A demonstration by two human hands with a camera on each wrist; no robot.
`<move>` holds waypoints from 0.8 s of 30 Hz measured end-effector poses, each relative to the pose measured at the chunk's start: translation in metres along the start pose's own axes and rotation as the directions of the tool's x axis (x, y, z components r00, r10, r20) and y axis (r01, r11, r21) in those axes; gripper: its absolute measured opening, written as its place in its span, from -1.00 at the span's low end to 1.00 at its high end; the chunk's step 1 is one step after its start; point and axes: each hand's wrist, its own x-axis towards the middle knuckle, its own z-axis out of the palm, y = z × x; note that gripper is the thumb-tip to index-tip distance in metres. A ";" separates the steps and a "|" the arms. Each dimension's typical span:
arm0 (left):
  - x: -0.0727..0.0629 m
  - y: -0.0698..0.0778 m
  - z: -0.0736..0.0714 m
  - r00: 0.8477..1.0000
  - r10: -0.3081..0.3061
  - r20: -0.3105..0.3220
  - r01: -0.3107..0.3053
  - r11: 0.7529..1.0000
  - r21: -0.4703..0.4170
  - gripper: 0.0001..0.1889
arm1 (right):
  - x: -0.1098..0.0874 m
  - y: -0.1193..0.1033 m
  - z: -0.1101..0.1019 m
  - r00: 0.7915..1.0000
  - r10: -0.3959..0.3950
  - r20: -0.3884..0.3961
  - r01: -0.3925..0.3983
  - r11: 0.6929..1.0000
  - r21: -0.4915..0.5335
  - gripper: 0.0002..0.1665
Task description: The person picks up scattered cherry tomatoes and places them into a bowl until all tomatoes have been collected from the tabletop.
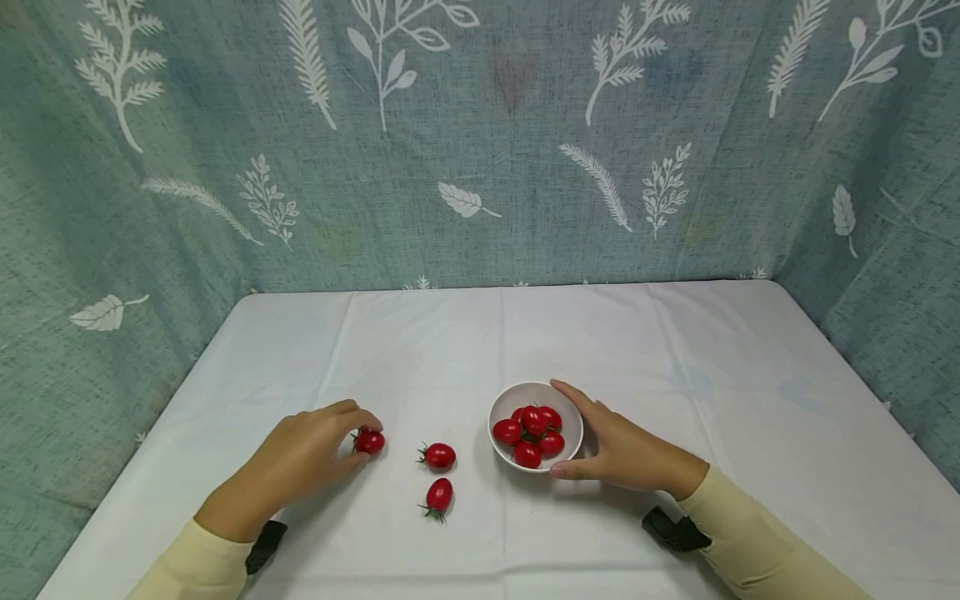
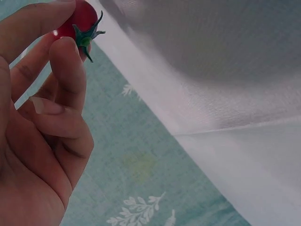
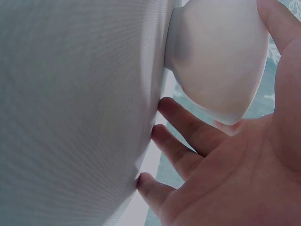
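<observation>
My left hand (image 1: 311,454) pinches a red cherry tomato (image 2: 87,18) between thumb and fingers, its green stalk end facing the wrist camera. To the right of that hand, two more cherry tomatoes lie on the white cloth, one farther back (image 1: 438,456) and one nearer me (image 1: 439,495). A small white bowl (image 1: 497,454) stands upright on the table with several cherry tomatoes (image 1: 533,420) in it. My right hand (image 1: 630,446) holds the bowl from its right side, thumb and index finger at the rim. In the right wrist view its other fingertips (image 3: 165,104) rest on the cloth below the bowl.
A white cloth with fold lines covers the table (image 1: 420,350). Behind it and along both sides hangs a blue-green curtain (image 1: 517,225) with white leaf prints. A black strap (image 1: 675,531) sits at the right wrist, another (image 1: 266,546) at the left.
</observation>
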 end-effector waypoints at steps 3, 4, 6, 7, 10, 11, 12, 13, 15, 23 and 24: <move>0.000 0.002 -0.001 1.000 0.015 -0.026 -0.014 1.000 0.006 -0.66 | 0.000 0.001 0.000 1.000 -0.002 -0.002 0.002 1.000 -0.004 0.32; 0.000 0.002 -0.001 0.999 0.019 -0.033 -0.018 1.000 0.009 -0.65 | 0.000 0.001 0.000 1.000 -0.003 -0.003 0.003 1.000 -0.003 0.32; 0.001 0.004 -0.002 0.999 0.025 -0.038 -0.025 1.000 0.010 -0.65 | 0.000 0.001 0.000 1.000 -0.009 -0.005 0.009 1.000 -0.003 0.32; 0.001 0.004 -0.002 0.999 0.024 -0.037 -0.024 1.000 0.011 -0.64 | 0.000 0.001 0.000 1.000 -0.011 -0.004 0.011 1.000 -0.003 0.32; 0.002 0.006 -0.002 0.999 0.024 -0.037 -0.024 1.000 0.014 -0.64 | 0.000 0.001 0.000 1.000 -0.008 -0.001 0.008 1.000 0.002 0.32; 0.003 0.007 -0.002 0.999 0.028 -0.038 -0.027 1.000 0.013 -0.64 | 0.000 0.001 0.000 1.000 -0.005 -0.001 0.005 1.000 0.003 0.32; 0.003 0.008 -0.002 0.999 0.035 -0.041 -0.034 0.999 0.014 -0.65 | 0.000 0.001 0.000 1.000 -0.004 0.000 0.004 1.000 0.004 0.33; 0.004 0.009 -0.001 0.998 0.042 -0.048 -0.041 0.999 0.016 -0.65 | 0.000 0.001 0.000 1.000 -0.006 -0.001 0.006 1.000 0.003 0.33; 0.005 0.010 0.000 0.996 0.064 -0.062 -0.063 0.998 0.019 -0.65 | 0.000 0.001 0.000 1.000 -0.006 -0.002 0.006 1.000 0.005 0.32; 0.011 0.020 -0.001 0.986 0.125 -0.111 -0.126 0.992 -0.002 -0.67 | -0.001 0.002 0.001 1.000 -0.007 0.003 0.007 1.000 0.002 0.30; 0.012 0.021 -0.001 0.984 0.132 -0.117 -0.133 0.991 -0.003 -0.67 | 0.000 0.001 0.001 1.000 -0.008 0.003 0.008 1.000 0.001 0.30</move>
